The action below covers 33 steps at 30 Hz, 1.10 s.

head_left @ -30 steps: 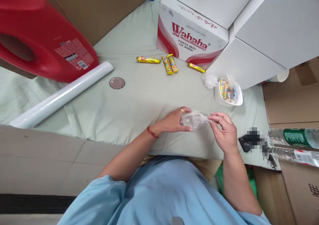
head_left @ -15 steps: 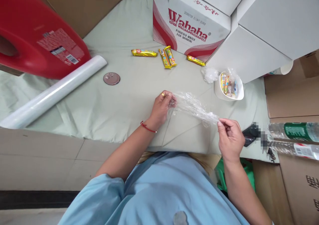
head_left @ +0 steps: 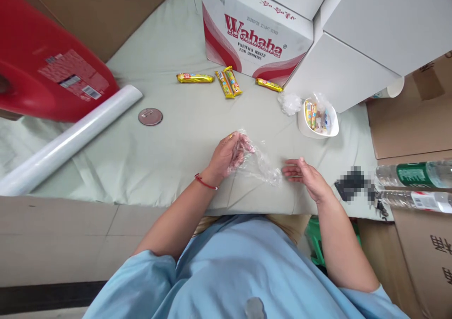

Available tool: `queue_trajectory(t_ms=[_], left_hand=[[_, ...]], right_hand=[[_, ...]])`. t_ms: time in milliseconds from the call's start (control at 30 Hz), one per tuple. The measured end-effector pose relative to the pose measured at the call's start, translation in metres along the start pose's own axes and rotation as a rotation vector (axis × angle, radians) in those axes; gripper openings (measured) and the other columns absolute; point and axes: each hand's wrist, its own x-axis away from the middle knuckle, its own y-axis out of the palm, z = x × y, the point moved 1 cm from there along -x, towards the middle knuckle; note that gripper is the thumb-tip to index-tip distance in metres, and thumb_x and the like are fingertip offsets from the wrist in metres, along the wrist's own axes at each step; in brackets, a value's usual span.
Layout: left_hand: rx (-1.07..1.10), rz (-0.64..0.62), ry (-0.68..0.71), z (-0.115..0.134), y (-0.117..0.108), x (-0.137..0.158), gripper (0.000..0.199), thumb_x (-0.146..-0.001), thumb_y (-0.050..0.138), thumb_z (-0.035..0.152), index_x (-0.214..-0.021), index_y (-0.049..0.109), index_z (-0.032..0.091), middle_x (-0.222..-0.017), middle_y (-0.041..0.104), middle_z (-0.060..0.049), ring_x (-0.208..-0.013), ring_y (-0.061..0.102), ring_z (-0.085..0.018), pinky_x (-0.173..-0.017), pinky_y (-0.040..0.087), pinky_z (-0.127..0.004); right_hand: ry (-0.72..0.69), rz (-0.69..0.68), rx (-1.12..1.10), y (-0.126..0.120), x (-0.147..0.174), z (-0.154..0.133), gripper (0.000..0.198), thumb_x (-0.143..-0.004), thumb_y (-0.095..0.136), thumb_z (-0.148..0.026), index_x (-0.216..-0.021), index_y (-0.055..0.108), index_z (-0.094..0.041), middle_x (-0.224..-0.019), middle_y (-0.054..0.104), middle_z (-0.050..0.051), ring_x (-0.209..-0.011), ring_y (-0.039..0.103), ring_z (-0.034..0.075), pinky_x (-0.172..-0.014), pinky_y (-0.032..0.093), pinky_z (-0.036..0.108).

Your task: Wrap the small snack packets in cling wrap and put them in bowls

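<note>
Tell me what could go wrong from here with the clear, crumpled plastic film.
The clear, crumpled plastic film is held by the left hand alone, so its loose end might fold and cling to itself. The open right hand is beside that end without pinching it; film this transparent could make its edge hard to catch.

Homelike room: water carton [head_left: 259, 38], red jug [head_left: 31, 41]

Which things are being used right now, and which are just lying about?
In use:
- clear plastic film, at the left hand
- right hand, open beside it

Seemingly just lying about:
- yellow packets
- round disc
- white roll
- red jug
- white bowl
</note>
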Motion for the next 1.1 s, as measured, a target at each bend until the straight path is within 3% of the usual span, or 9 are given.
queue_trajectory(t_ms=[200,333,467,567,667,733,800,933,1100], left_hand=[[0.073,-0.247,-0.184,0.004,0.003,0.007,0.061,-0.095,0.065,0.067,-0.144,0.062,0.030,-0.136,0.075,-0.014,-0.036,0.050,-0.003,-0.029,0.022,-0.019],[0.099,-0.228,-0.211,0.008,0.004,0.008,0.061,-0.097,0.064,0.065,-0.152,0.057,0.041,-0.141,0.073,-0.010,-0.039,0.054,-0.003,-0.027,0.019,-0.018],[0.113,-0.233,-0.246,0.014,0.003,0.011,0.057,-0.094,0.068,0.065,-0.145,0.062,0.040,-0.132,0.076,-0.009,-0.037,0.053,-0.004,-0.027,0.015,-0.016],[0.134,-0.223,-0.302,0.016,0.002,0.016,0.051,-0.095,0.066,0.065,-0.139,0.065,0.039,-0.124,0.078,-0.008,-0.035,0.047,-0.002,-0.029,0.018,-0.015],[0.109,-0.175,-0.318,0.015,0.000,0.019,0.051,-0.096,0.065,0.065,-0.138,0.067,0.038,-0.121,0.078,-0.009,-0.034,0.044,-0.003,-0.030,0.024,-0.016],[0.066,-0.142,-0.322,0.014,0.000,0.018,0.053,-0.095,0.066,0.064,-0.140,0.066,0.036,-0.119,0.079,-0.011,-0.033,0.041,-0.003,-0.031,0.028,-0.018],[0.025,-0.156,-0.339,0.013,0.000,0.016,0.058,-0.094,0.068,0.064,-0.144,0.065,0.036,-0.115,0.080,-0.012,-0.032,0.039,-0.003,-0.031,0.027,-0.019],[-0.023,-0.217,-0.352,0.014,0.000,0.012,0.061,-0.092,0.071,0.064,-0.146,0.065,0.037,-0.111,0.081,-0.011,-0.031,0.035,-0.003,-0.030,0.023,-0.020],[-0.135,-0.270,-0.373,0.013,-0.003,0.010,0.062,-0.093,0.070,0.066,-0.148,0.064,0.038,-0.102,0.083,-0.008,-0.031,0.039,-0.005,-0.028,0.018,-0.020]], right_hand=[[-0.005,-0.175,-0.244,0.045,-0.014,-0.008,0.060,-0.070,0.096,-0.053,-0.120,0.075,-0.027,-0.098,0.080,0.003,-0.079,0.069,0.017,-0.067,0.057,0.029],[-0.165,0.017,-0.454,0.020,-0.034,-0.007,0.045,-0.066,0.096,-0.040,-0.103,0.075,-0.029,-0.085,0.073,-0.003,-0.060,0.053,0.011,-0.054,0.048,0.024],[-0.240,0.157,-0.527,-0.008,-0.048,-0.004,0.036,-0.073,0.092,-0.048,-0.097,0.072,-0.029,-0.090,0.075,-0.001,-0.069,0.062,0.013,-0.061,0.054,0.026],[-0.128,-0.003,-0.446,0.009,-0.041,-0.005,0.054,-0.079,0.079,-0.075,-0.105,0.075,-0.028,-0.104,0.080,0.007,-0.092,0.074,0.022,-0.081,0.062,0.037],[-0.078,-0.297,-0.443,0.045,-0.026,-0.010,0.084,-0.067,0.078,-0.089,-0.125,0.073,-0.029,-0.121,0.079,0.011,-0.111,0.075,0.029,-0.097,0.060,0.049],[-0.085,-0.419,-0.473,0.064,-0.021,-0.015,0.093,-0.060,0.084,-0.088,-0.132,0.070,-0.030,-0.123,0.078,0.010,-0.108,0.076,0.030,-0.095,0.060,0.051],[-0.065,-0.429,-0.477,0.070,-0.023,-0.020,0.085,-0.058,0.094,-0.076,-0.126,0.073,-0.028,-0.113,0.079,0.007,-0.091,0.076,0.025,-0.087,0.062,0.045],[-0.032,-0.267,-0.403,0.046,-0.042,-0.031,0.052,-0.060,0.102,-0.044,-0.102,0.079,-0.025,-0.078,0.071,-0.003,-0.065,0.064,0.015,-0.067,0.058,0.031],[-0.060,-0.138,-0.297,-0.011,-0.065,-0.044,0.047,-0.061,0.101,-0.041,-0.097,0.077,-0.022,-0.076,0.067,-0.003,-0.062,0.062,0.014,-0.056,0.050,0.027]])
